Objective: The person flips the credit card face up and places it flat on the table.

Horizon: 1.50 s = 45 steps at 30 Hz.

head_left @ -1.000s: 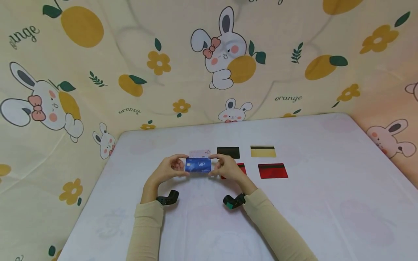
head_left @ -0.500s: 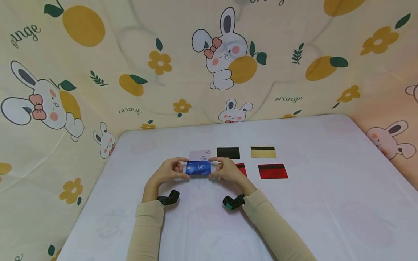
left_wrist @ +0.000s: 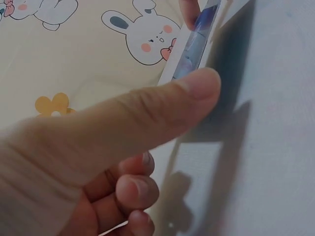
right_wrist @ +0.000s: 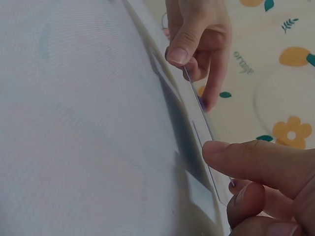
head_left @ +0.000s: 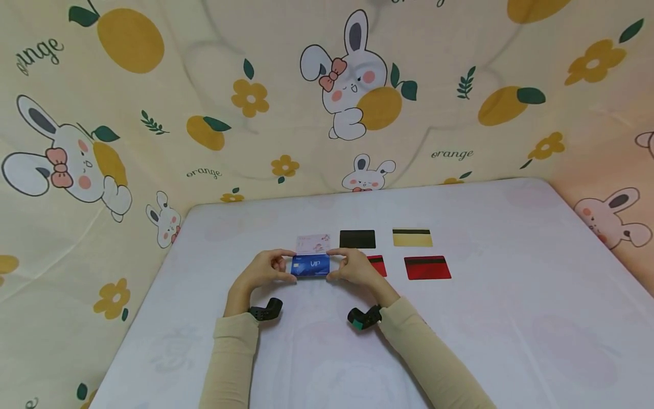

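A blue card (head_left: 310, 265) printed "VIP" is held between both hands in the head view. My left hand (head_left: 264, 268) pinches its left end between thumb and forefinger, while the right hand (head_left: 355, 266) pinches the right end the same way. Seen edge-on in the right wrist view, the card (right_wrist: 201, 104) is thin and stands slightly above the white table, with its shadow beneath. In the left wrist view, the left thumb covers part of the card (left_wrist: 197, 46). Just behind it lies a pale pink card (head_left: 313, 242).
A black card (head_left: 357, 238) and a gold card (head_left: 411, 237) with a dark stripe lie in the back row. Nearer are a red card (head_left: 427, 267) and another red card (head_left: 378, 264), partly hidden by the right hand. A patterned cloth (head_left: 306, 130) rises behind the white table (head_left: 490, 318).
Both hands have moved a little toward the person and down with the blue card. More of the pale pink card behind it now shows.
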### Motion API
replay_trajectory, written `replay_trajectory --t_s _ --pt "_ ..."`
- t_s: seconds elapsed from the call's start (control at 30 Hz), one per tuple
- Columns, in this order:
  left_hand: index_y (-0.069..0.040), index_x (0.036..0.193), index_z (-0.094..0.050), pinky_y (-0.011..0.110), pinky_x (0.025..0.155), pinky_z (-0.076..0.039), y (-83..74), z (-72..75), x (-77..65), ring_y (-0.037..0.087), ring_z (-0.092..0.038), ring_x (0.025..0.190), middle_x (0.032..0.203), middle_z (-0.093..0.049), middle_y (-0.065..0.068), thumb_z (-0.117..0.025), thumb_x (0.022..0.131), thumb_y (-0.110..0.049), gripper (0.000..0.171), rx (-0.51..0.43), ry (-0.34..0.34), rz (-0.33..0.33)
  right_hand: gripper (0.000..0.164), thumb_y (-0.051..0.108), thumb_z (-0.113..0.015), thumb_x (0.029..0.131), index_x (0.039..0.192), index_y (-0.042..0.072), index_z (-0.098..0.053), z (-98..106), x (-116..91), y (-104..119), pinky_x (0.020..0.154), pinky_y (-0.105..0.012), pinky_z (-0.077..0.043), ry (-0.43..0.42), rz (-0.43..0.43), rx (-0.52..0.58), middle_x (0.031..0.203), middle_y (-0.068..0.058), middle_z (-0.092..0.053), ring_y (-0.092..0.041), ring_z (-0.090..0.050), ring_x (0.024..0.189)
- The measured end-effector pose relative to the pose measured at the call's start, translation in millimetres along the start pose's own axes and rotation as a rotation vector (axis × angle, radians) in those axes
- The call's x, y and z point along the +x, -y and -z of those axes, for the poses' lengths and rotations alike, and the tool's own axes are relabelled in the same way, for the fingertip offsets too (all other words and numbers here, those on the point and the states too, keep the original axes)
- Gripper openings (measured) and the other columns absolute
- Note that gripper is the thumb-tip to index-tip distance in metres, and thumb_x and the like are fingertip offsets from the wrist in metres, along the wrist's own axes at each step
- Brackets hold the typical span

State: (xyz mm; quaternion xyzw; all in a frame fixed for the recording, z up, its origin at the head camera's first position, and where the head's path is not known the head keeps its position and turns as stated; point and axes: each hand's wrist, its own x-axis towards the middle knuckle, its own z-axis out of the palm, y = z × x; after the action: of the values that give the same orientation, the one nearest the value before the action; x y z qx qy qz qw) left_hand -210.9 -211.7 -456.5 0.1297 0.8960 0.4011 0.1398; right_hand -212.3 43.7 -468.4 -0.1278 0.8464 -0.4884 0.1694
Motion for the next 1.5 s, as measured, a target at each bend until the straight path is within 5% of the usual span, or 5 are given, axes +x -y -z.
replay_trajectory --t_s 0.33,0.9,1.5 --pt "-0.002 0.124 -0.062 0.021 0.058 -0.035 0.0 -2.2 0.7 0.011 -0.043 0.063 0.071 -0.05 -0.002 -0.085 0.071 -0.015 0.059 0.024 0.014 0.036 0.06 0.01 -0.081 0.074 0.13 0.012 -0.061 -3.4 -0.2 -0.1 0.044 -0.021 -0.025 0.002 -0.083 0.001 0.047 0.005 -0.034 -0.01 -0.032 0.042" --pt "-0.004 0.123 -0.063 0.024 0.061 -0.034 -0.7 -6.2 0.0 0.012 -0.042 0.065 0.071 -0.046 -0.002 -0.086 0.07 -0.014 0.058 0.067 -0.001 0.102 0.057 0.011 -0.081 0.072 0.126 0.01 -0.064 -10.0 -1.2 2.8 0.049 -0.02 -0.027 -0.041 -0.054 -0.129 0.05 0.004 -0.038 -0.01 -0.037 0.047" --pt "-0.005 0.122 -0.063 0.025 0.062 -0.034 -2.4 -6.0 -0.1 0.013 -0.042 0.065 0.071 -0.045 -0.002 -0.086 0.07 -0.015 0.058 0.049 -0.009 0.12 0.057 0.016 -0.083 0.073 0.126 0.011 -0.063 -12.4 -1.2 4.6 0.05 -0.021 -0.028 -0.058 -0.093 -0.124 0.053 0.002 -0.041 -0.012 -0.04 0.05"
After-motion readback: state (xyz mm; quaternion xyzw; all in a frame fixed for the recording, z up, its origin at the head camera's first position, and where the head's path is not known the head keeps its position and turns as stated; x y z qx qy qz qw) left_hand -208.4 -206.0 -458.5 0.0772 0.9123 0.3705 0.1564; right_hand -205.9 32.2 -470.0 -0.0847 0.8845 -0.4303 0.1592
